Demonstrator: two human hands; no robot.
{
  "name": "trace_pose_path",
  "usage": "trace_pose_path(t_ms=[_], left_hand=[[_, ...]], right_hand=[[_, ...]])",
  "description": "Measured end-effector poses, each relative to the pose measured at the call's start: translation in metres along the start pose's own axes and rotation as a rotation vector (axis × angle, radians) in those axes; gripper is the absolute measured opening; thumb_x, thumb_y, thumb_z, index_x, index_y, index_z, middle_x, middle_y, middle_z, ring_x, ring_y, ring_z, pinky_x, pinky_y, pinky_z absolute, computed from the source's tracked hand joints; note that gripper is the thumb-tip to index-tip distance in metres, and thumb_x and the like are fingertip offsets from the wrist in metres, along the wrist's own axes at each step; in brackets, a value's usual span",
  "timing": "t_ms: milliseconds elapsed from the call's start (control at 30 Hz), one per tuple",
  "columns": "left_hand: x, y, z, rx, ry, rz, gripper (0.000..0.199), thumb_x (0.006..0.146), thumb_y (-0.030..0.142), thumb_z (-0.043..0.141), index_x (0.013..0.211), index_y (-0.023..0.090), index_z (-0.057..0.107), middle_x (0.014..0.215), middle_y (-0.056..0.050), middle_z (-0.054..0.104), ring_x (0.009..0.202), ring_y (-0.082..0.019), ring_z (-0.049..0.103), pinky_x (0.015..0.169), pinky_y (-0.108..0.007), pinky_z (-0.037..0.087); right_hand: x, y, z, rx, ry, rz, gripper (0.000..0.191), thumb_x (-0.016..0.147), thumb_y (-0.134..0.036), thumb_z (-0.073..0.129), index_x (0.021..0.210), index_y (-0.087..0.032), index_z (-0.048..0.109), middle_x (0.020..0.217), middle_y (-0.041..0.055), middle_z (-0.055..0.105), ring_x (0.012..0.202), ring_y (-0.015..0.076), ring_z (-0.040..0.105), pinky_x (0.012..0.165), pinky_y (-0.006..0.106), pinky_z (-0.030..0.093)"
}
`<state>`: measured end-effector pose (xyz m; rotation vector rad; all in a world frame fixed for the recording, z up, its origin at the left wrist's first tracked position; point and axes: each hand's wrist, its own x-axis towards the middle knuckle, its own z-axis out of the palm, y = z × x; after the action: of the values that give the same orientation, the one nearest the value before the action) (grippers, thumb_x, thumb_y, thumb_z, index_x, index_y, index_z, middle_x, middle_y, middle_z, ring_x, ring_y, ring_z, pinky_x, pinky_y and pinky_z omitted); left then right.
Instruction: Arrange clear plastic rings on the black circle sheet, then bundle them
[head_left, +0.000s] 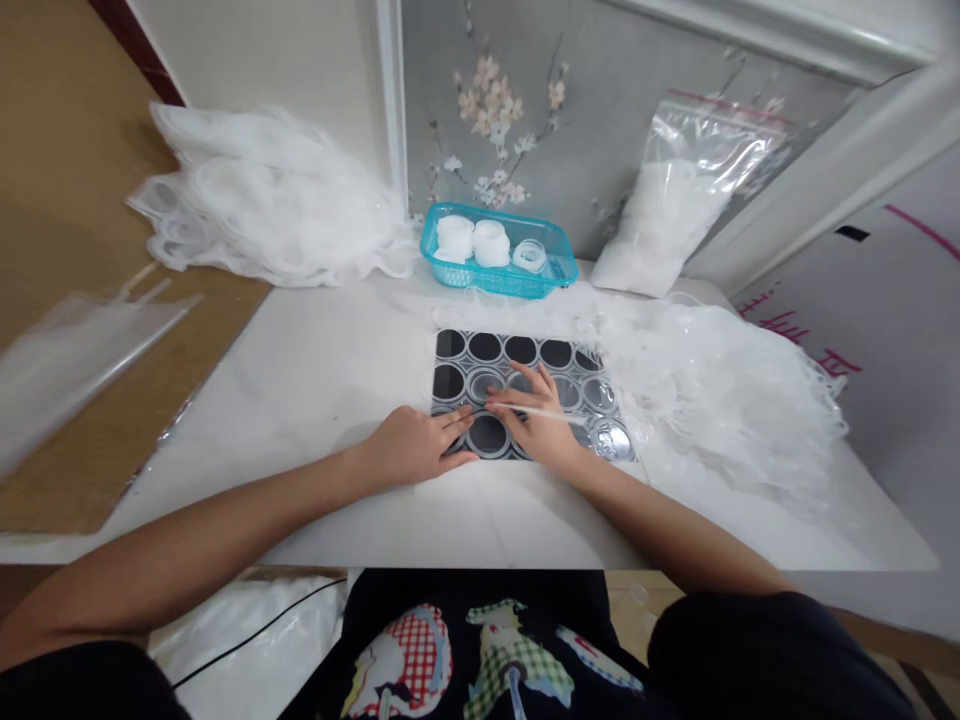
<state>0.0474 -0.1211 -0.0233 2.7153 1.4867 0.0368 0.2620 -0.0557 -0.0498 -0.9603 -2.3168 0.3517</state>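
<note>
A dark sheet (pixel 487 437) patterned with rows of black circles and pale rings lies on the white table. My left hand (pixel 420 445) rests flat at the sheet's left side, fingers straight, the tips touching its lower part. Over the middle of the sheet, my right hand (pixel 546 430) pinches a thin white stick (pixel 551 412), its tip close to a ring in the middle row. Some circles in that row look greyer, as if covered by something clear. A shiny silvery round piece (pixel 611 438) sits at the sheet's lower right corner.
A blue plastic basket (pixel 499 285) with stacks of white rings stands behind the sheet. White translucent rings (pixel 735 390) are heaped at right, another white heap (pixel 270 195) at left. A filled zip bag (pixel 660 220) leans on the wall. Brown board (pixel 202 330) lies left.
</note>
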Motion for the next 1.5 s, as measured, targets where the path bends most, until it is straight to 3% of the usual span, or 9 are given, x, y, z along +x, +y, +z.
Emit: trace_pose_path(t_ms=[100,167,333,533,767,1000,1233,1367,1500], left_hand=[[0.000,0.001,-0.004,-0.028,-0.026,-0.006,0.053,0.095,0.052,0.042,0.135,0.020,0.054,0.137,-0.010,0.056,0.091,-0.025,0.070,0.066,-0.031,0.051],[0.000,0.001,-0.008,-0.055,-0.040,-0.012,0.052,0.095,0.053,0.043,0.134,0.021,0.055,0.137,-0.009,0.056,0.096,-0.026,0.069,0.070,-0.032,0.052],[0.001,-0.001,-0.017,-0.079,-0.071,-0.026,0.048,0.094,0.051,0.047,0.130,0.021,0.058,0.136,-0.007,0.056,0.103,-0.026,0.068,0.072,-0.032,0.053],[0.017,0.011,-0.022,-0.057,0.004,-0.007,0.045,0.096,0.051,0.043,0.124,0.023,0.062,0.136,-0.004,0.057,0.100,-0.024,0.069,0.066,-0.029,0.052],[0.050,0.040,-0.013,0.040,0.022,0.067,0.057,0.095,0.053,0.040,0.134,0.014,0.055,0.138,-0.015,0.053,0.085,-0.030,0.071,0.057,-0.037,0.053],[0.052,0.038,-0.005,0.007,-0.013,0.040,0.054,0.096,0.050,0.041,0.132,0.014,0.057,0.136,-0.014,0.056,0.087,-0.031,0.071,0.061,-0.040,0.054],[0.056,0.034,-0.015,-0.091,-0.096,0.023,0.050,0.093,0.049,0.048,0.131,0.019,0.058,0.134,-0.012,0.058,0.095,-0.031,0.069,0.070,-0.039,0.053],[0.059,0.031,-0.023,-0.068,-0.120,0.025,0.046,0.093,0.049,0.049,0.125,0.018,0.063,0.134,-0.010,0.059,0.098,-0.030,0.068,0.069,-0.036,0.053],[0.069,0.040,-0.026,-0.057,-0.083,0.021,0.047,0.094,0.050,0.045,0.126,0.020,0.062,0.132,-0.010,0.060,0.095,-0.031,0.069,0.070,-0.038,0.053]], right_hand=[[0.009,0.000,-0.001,-0.262,-0.045,-0.202,0.019,0.091,-0.020,0.053,0.096,-0.028,0.069,0.095,0.0009,0.075,0.132,0.0280,0.045,0.116,0.063,0.001],[0.031,0.012,-0.011,-0.342,-0.015,-0.147,0.022,0.090,-0.016,0.052,0.097,-0.028,0.069,0.093,0.0010,0.075,0.128,0.0283,0.048,0.115,0.065,0.001],[0.071,0.049,-0.050,-0.174,0.336,0.260,0.023,0.090,-0.025,0.050,0.083,-0.020,0.071,0.092,0.0069,0.074,0.109,0.0296,0.060,0.106,0.060,0.031],[0.008,0.042,-0.039,0.368,0.100,0.330,0.027,0.085,-0.043,0.059,0.079,-0.020,0.072,0.087,0.0075,0.074,0.093,0.0262,0.068,0.083,0.040,0.054],[-0.005,0.045,-0.029,0.435,0.041,0.327,0.029,0.085,-0.041,0.060,0.064,-0.024,0.071,0.082,0.0038,0.076,0.116,0.0293,0.062,0.106,0.047,0.042],[-0.012,0.038,-0.030,0.265,0.030,0.251,0.022,0.090,-0.037,0.057,0.084,-0.024,0.074,0.089,0.0042,0.077,0.120,0.0295,0.059,0.106,0.050,0.041],[0.004,0.034,-0.039,-0.277,-0.001,0.012,0.023,0.091,-0.019,0.049,0.093,-0.027,0.070,0.092,0.0014,0.076,0.130,0.0283,0.047,0.116,0.063,0.000],[0.032,0.067,-0.068,-0.302,0.376,0.395,0.025,0.091,-0.023,0.046,0.087,-0.023,0.071,0.097,0.0060,0.075,0.117,0.0313,0.055,0.110,0.066,0.016],[0.004,0.074,-0.073,0.039,0.295,0.344,0.027,0.090,-0.036,0.051,0.081,-0.022,0.072,0.090,0.0060,0.075,0.102,0.0265,0.064,0.101,0.048,0.042]])
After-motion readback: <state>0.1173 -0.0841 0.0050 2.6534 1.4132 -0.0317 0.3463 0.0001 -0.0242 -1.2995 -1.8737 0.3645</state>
